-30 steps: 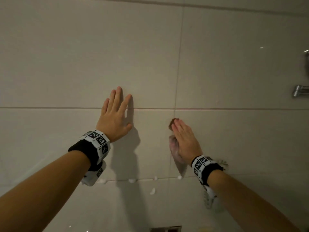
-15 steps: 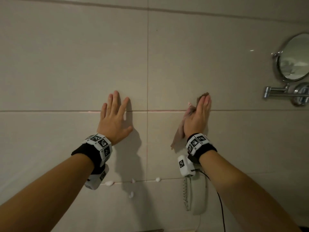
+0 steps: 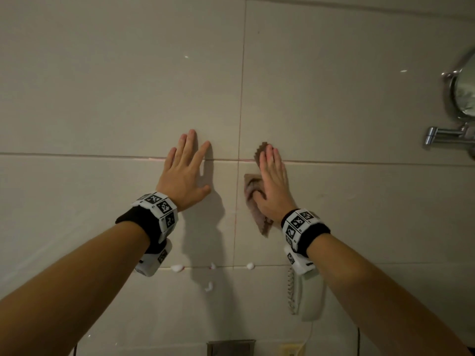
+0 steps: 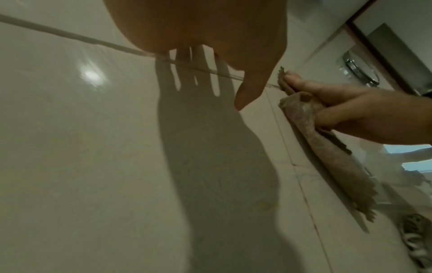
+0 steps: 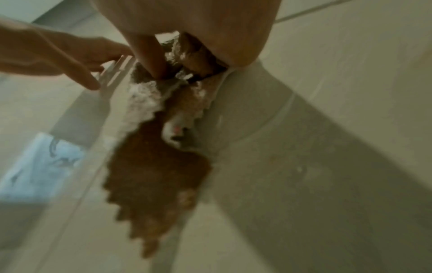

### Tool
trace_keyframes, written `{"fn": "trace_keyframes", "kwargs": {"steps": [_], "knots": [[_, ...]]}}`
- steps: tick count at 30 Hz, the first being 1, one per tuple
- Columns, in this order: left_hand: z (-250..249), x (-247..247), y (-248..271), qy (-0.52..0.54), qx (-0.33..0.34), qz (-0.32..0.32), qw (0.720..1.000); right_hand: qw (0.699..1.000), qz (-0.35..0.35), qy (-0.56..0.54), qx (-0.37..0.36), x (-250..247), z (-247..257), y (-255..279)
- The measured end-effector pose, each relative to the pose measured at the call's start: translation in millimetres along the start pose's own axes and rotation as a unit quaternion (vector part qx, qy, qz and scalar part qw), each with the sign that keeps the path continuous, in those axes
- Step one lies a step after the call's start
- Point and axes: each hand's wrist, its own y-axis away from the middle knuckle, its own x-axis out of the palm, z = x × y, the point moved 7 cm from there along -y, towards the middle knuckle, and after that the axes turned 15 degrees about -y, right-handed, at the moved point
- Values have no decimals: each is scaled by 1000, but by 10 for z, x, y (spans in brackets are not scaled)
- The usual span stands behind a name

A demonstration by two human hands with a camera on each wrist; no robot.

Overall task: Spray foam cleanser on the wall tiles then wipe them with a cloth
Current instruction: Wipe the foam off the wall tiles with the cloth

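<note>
So both hands are up on the wall tiles (image 3: 334,98), which are big beige ones with thin grout lines. The left hand (image 3: 183,173) is flat against the tile with the fingers straight and a bit spread, holding nothing, fingertips reaching just over the horizontal grout line. It throws a clear shadow on the tile to its right.

The right hand (image 3: 273,186) is pressing the cloth (image 3: 253,199) against the wall just right of the vertical grout line. Its fingers are straight and together on top of the cloth, and in the left wrist view the thumb tucks down against a fold of it, so it's pressing more than gripping. The cloth is brown with a zigzag edge; one corner pokes out above the fingertips, just over the horizontal line, and the rest hangs down below the palm towards the wrist. The right wrist view is blurry, but you can see white foam smeared on the bunched part of the cloth (image 5: 149,103) right under the hand.

Lower down, a few small white foam blobs (image 3: 177,268) sit along the next horizontal grout line, with one more a bit beneath it. There's a white wall phone (image 3: 312,299) with a coiled cord below the right wrist, and a round chrome mirror (image 3: 462,91) on a swing arm off at the right edge
</note>
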Motion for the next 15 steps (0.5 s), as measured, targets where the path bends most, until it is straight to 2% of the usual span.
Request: {"fn": "trace_keyframes", "kwargs": {"steps": [3, 7, 11, 15], "knots": [[5, -3, 9, 1, 2, 4, 1000, 997, 9, 65, -33, -31, -37, 19], [-17, -9, 17, 9, -5, 11, 1000, 987, -59, 113, -98, -137, 43, 79], [-24, -8, 18, 7, -2, 22, 1000, 984, -116, 77, -113, -296, 150, 23], [-14, -20, 18, 7, 3, 26, 1000, 990, -120, 4, -71, -452, 215, -40]]}}
